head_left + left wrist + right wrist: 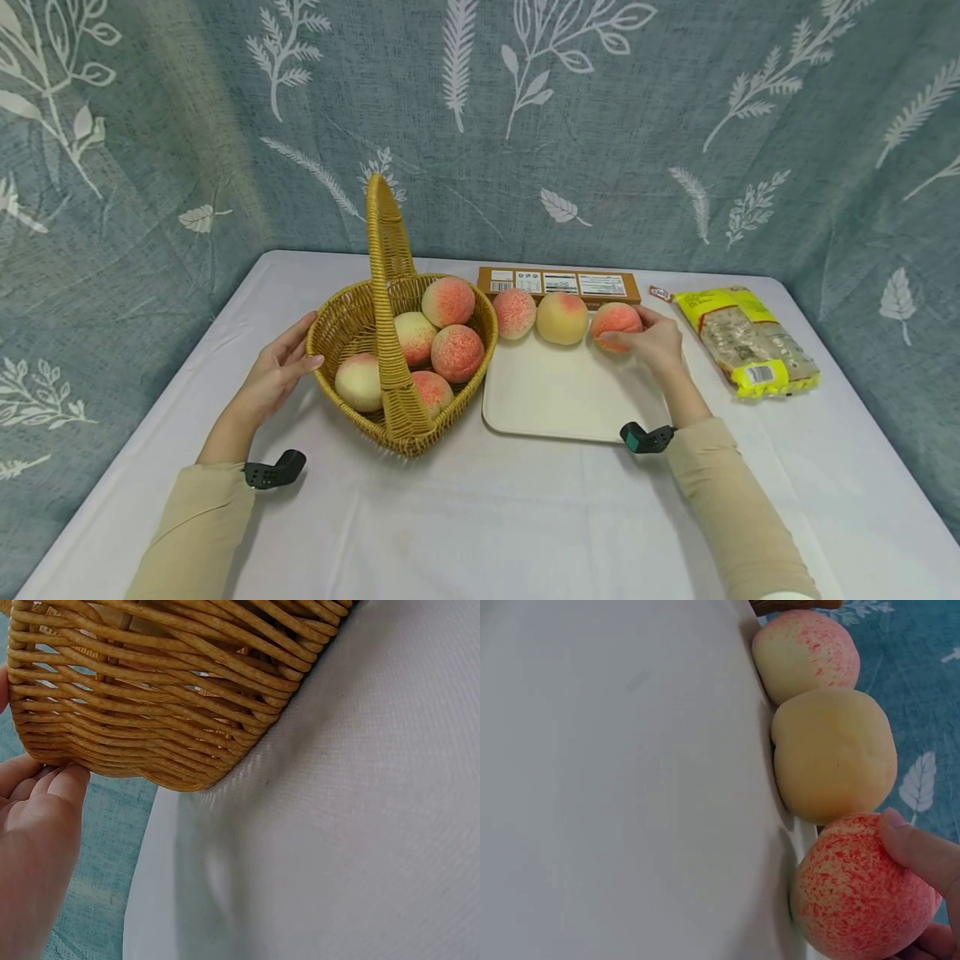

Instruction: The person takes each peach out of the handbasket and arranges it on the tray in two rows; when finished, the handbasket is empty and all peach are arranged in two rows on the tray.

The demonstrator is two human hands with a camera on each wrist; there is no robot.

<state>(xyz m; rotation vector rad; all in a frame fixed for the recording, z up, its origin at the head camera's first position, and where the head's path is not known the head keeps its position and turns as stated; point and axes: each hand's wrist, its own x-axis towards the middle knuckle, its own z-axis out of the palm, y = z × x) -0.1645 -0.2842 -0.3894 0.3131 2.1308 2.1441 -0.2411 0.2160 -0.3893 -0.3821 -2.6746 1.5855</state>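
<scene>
the person's right hand [654,340] is curling its fingers over a red-speckled peach [615,320], the rightmost of three peaches sitting in a row along the far edge of a cream tray [570,400]; in the right wrist view a fingertip [919,847] is pressing on this peach's [859,892] upper side. a paler yellow peach [562,317] is lying just beside it in the middle of the row, and a third, pink peach [514,312] is resting at the left end, next to the wicker basket [352,321]. the left hand [276,375] is lying with relaxed, nearly straight fingers against the basket's left wall, holding nothing; the left wrist view is showing the fingertips [52,784] touching the woven side [165,697]. five peaches are filling the basket under its upright handle [386,250]. a brown box [558,284] is lying behind the tray, and a yellow packet [746,337] is lying to the right of it, all on a white tablecloth [480,517].
</scene>
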